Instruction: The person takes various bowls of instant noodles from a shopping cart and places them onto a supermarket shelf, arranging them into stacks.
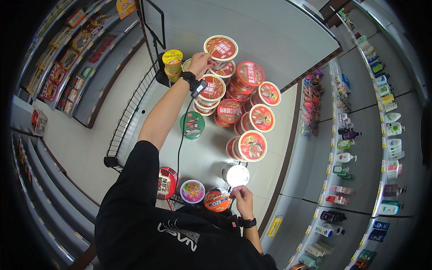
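My left hand (201,64) reaches far across and has its fingers on the near rim of a red-lidded instant noodle bowl (221,48), the highest of a stack. Just below my left wrist is another stack topped by a red-lidded bowl (212,87). My right hand (243,200) is close to my body, its thumb and fingertips together at the edge of an orange-lidded noodle bowl (217,200). Whether they grip that edge is unclear. Right beside those fingertips stands a cup with a shiny white lid (237,175).
Stacked red tubs (229,111) and tilted bowls (252,146) line the right side of a grey deck (162,135). On it are yellow cups (172,59), a green tub (192,125) and a purple-lidded bowl (192,191). A wire fence (130,111) edges its left; shop shelves (337,175) flank both sides.
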